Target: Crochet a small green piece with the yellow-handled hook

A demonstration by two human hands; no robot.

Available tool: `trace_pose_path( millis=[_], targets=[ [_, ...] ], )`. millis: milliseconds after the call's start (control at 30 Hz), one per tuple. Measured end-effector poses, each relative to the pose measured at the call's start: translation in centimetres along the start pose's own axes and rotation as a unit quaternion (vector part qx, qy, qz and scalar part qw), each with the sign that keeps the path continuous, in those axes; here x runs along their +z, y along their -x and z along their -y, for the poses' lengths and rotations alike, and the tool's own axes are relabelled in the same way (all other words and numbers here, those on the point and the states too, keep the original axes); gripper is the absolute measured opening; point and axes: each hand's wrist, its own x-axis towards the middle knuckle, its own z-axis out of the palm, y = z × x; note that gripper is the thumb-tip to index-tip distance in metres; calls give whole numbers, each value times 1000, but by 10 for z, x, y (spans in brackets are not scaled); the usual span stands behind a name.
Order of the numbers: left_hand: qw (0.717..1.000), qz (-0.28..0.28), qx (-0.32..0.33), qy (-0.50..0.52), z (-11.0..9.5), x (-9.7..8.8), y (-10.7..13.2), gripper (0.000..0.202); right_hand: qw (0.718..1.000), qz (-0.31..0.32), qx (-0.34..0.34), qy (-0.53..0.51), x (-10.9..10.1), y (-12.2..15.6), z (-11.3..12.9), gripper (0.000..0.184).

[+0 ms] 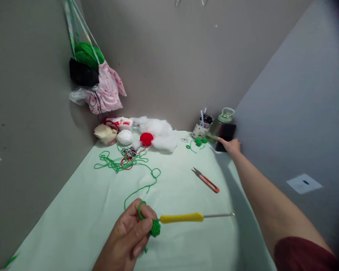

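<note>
My left hand (pixel 132 235) pinches a small green crochet piece (pixel 156 228) near the front of the table. From that piece a crochet hook with a yellow handle (pixel 182 218) sticks out to the right. Green yarn (pixel 137 191) loops over the fingers and runs back to a loose tangle (pixel 115 162). At the back right, my stretched-out right hand (pixel 233 146) grips the side of a dark phone (pixel 227 136). The phone stands upright in front of a green bottle (pixel 222 122); some of my fingers are hidden behind it.
Orange-handled thread snips (pixel 206 180) lie mid-table. Along the back are white stuffing (pixel 159 131), a red yarn ball (pixel 146 139), a white ball (pixel 125 137), a pen cup (pixel 200 130) and small green crochet pieces (pixel 199 142). A pink bag (pixel 107 88) hangs at left.
</note>
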Motion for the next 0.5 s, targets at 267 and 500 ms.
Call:
trace_pose_path(
  millis=[267, 500],
  targets=[
    [1000, -11, -28, 4, 6, -3, -14, 46, 988, -44, 137, 53, 38, -25, -19, 79],
    [999, 12, -30, 5, 3, 0, -11, 42, 991, -20, 120, 48, 25, -17, -14, 41]
  ],
)
